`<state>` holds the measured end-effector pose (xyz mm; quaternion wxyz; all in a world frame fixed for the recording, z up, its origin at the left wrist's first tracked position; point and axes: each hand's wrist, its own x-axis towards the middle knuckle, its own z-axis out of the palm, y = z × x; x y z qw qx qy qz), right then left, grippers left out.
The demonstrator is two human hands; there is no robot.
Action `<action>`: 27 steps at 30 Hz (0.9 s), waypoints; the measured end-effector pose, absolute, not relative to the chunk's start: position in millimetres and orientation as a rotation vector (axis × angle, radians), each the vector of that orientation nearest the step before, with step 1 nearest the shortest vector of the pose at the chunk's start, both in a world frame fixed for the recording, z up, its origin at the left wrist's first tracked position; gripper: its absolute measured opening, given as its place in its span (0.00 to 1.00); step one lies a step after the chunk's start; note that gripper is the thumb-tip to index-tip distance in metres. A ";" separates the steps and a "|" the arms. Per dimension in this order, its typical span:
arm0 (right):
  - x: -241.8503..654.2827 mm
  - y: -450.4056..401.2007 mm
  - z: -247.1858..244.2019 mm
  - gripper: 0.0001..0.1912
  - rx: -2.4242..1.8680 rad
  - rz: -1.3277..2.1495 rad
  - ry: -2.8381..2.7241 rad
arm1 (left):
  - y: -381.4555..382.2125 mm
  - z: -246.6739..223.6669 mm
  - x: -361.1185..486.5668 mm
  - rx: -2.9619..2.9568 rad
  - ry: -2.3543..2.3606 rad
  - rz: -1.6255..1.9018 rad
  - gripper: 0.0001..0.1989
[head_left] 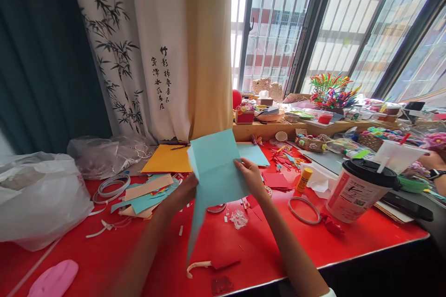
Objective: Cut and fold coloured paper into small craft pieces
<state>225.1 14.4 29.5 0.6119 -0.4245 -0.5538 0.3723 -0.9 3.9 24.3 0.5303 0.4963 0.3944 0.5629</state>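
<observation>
A creased sheet of light blue paper (pixel 218 167) is held up above the red table, one part of it hanging down as a narrow flap at the left. My right hand (pixel 251 177) grips its right edge, thumb on the near face and fingers partly behind. My left hand (pixel 188 188) is at the left edge of the paper, blurred, its fingers mostly hidden behind the sheet. On the table below lie a small pile of white shreds (pixel 239 219) and a curled pale strip (pixel 199 267) beside a dark red scrap.
Paper offcuts (pixel 149 197), tape rolls (pixel 112 187) and a plastic bag (pixel 42 199) lie at the left. A glue stick (pixel 304 179), a ring (pixel 304 210) and a drink cup (pixel 358 190) stand or lie at the right. Another person's wrist (pixel 435 174) shows at the far right.
</observation>
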 end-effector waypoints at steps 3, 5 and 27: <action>212.0 5.8 33.1 0.12 -0.933 0.878 -1.382 | 9.3 30.2 14.4 1.266 0.927 1.213 0.26; 207.9 0.8 36.0 0.12 -0.927 0.999 -1.439 | 12.6 30.6 17.7 1.285 1.034 1.305 0.27; 207.6 5.9 28.8 0.19 -0.972 1.086 -1.276 | 11.4 35.9 8.5 1.159 0.850 1.335 0.22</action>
